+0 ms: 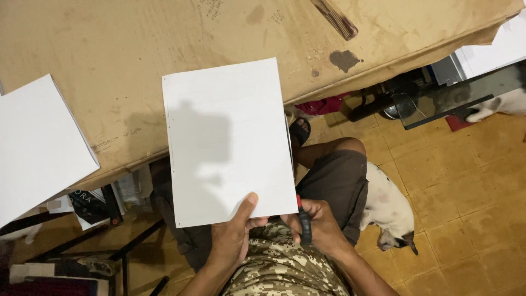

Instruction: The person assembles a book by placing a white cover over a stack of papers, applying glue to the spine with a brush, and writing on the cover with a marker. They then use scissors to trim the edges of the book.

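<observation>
A stack of white paper sheets [227, 140] is held up over the edge of a brown paper-covered table [120, 60]. My left hand [235, 233] grips the stack's bottom edge, thumb on top of the sheets. My right hand [318, 225] sits at the stack's lower right corner, closed around a dark tool with a red tip [303, 219]. A shadow falls across the top sheet.
A second white paper stack [38, 142] lies at the table's left edge. A brown comb [335, 19] rests at the far side. A white dog [390, 211] lies on the tiled floor beside my knee. Clutter and metal frames sit under the table.
</observation>
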